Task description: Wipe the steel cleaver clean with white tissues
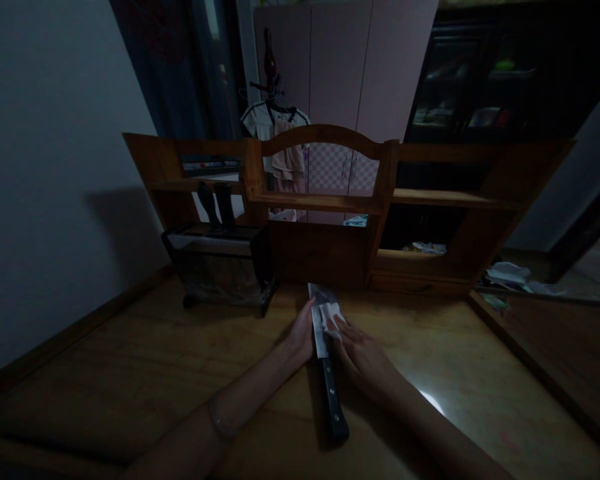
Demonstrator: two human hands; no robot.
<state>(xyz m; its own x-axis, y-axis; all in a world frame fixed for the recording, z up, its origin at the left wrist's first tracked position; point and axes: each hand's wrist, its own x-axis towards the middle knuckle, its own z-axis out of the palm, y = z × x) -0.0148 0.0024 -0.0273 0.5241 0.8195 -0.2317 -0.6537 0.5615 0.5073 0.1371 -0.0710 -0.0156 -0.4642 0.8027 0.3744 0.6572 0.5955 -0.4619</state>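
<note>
A cleaver-like kitchen knife (pixel 319 337) with a black riveted handle (pixel 334 400) is over the wooden tabletop, its handle toward me. My left hand (pixel 300 333) grips the blade from its left edge, the fingers partly hidden behind it. On the blade's upper face lies a folded white tissue (pixel 331 317). My right hand (pixel 363 350) presses this tissue against the blade with its fingertips. To the left stands a dark knife block (pixel 215 267) with two black-handled tools (pixel 224 205) upright in it.
A wooden shelf unit (pixel 325 200) runs along the table's (pixel 220 373) back edge. A pale wall (pixel 55 167) borders the left side. Beyond are a pink wardrobe (pixel 335 67) and clothes on a stand (pixel 285 133). Plastic bags (pixel 510 273) lie past the right edge.
</note>
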